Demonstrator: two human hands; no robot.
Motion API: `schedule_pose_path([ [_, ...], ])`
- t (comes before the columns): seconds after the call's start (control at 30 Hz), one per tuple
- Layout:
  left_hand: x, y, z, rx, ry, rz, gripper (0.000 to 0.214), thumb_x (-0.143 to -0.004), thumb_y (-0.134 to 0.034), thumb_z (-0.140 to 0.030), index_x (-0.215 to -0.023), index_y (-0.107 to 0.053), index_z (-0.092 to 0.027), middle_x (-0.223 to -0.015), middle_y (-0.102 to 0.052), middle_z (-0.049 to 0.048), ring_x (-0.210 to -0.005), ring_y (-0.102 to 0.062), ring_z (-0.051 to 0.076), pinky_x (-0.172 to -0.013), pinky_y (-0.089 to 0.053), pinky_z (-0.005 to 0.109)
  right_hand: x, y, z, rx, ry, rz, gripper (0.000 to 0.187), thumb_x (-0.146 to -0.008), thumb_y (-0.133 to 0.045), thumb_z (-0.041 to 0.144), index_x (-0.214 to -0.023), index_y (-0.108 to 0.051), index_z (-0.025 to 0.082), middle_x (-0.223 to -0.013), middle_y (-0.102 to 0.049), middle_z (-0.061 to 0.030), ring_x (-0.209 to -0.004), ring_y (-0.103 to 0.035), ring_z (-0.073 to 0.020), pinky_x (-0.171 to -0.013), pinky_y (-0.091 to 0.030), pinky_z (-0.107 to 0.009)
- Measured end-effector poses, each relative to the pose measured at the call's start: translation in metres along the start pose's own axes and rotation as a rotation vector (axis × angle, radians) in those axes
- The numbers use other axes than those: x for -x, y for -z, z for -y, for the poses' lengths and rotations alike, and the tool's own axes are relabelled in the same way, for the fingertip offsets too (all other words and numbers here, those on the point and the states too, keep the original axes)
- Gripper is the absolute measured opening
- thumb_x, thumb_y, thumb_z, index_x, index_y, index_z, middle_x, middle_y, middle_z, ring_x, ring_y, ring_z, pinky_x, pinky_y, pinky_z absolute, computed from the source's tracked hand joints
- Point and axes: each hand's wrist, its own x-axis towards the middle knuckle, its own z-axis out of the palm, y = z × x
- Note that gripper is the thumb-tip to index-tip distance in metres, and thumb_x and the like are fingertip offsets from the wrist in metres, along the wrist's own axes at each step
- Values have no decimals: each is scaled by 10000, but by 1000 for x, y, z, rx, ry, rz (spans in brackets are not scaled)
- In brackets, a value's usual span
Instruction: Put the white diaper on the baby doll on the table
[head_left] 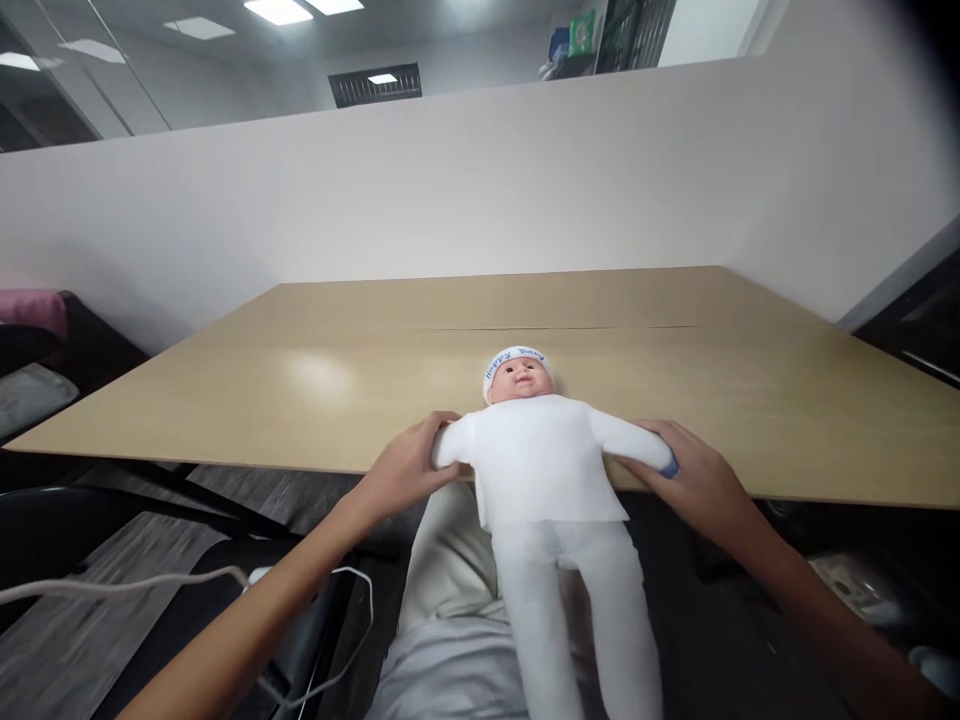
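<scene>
A baby doll [536, 455] lies face up, its head and upper body at the table's front edge and its legs hanging down over my lap. It wears a white top, white trousers and a white cap [517, 354] with blue lettering. My left hand [412, 455] is wrapped round the doll's arm on the left side. Round the end of the other arm, where a bit of blue shows, my right hand [690, 475] is closed. Both doll arms are stretched out sideways. The doll's own hands are hidden.
The wooden table [360, 370] reaches back to a white partition wall [450, 190]. On the left stand a black chair [67, 520] and a white cable [150, 583]. Pink cloth [34, 310] lies at the far left. Under the table on the right sits a clear plastic-looking package [855, 585].
</scene>
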Motion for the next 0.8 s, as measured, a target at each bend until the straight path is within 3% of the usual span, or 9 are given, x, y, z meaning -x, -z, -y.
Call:
schedule_pose_path([
  [0.13, -6, 4, 27, -157, 1, -62, 554, -940, -666, -589, -1336, -571, -213, -1291, -700, 108, -1149, -657, 297, -972, -503, 423, -5, -8, -15, -12, 1, 10, 412, -997, -572, 565, -1276, -651, 272, -1259, -736, -90, -1124, -695, -336, -897, -548, -419],
  [0.23, -27, 5, 49, -288, -43, -98, 516, -969, -618, -624, -1264, -610, -200, -1153, -711, 95, -1056, -652, 283, -919, -503, 410, -25, -17, -21, -38, 15, 29, 405, -1007, -549, 562, -1303, -646, 302, -1298, -734, -107, -1159, -698, -375, -922, -566, -472],
  [0.4, -81, 1, 83, -375, -120, -167, 462, -1007, -571, -595, -1234, -614, -196, -1101, -696, 87, -1021, -636, 274, -889, -502, 413, -82, -31, -26, -76, 68, 34, 415, -993, -513, 602, -1237, -682, 311, -1230, -760, -123, -1110, -708, -436, -878, -582, -533],
  [0.57, -139, 3, 111, -350, -132, -225, 476, -972, -609, -623, -1185, -627, -197, -1068, -707, 76, -1004, -657, 269, -866, -506, 394, -145, -48, -40, 4, 51, 109, 334, -973, -547, 505, -1166, -668, 261, -1123, -771, -90, -1001, -714, -351, -814, -549, -446],
  [0.8, -214, 11, 145, -310, -98, -313, 499, -930, -657, -642, -1179, -644, -210, -1104, -735, 78, -996, -682, 267, -851, -507, 369, -219, -79, -63, 65, 84, -1, 346, -887, -573, 381, -1193, -677, 258, -1175, -766, -58, -1034, -714, -317, -829, -531, -407],
])
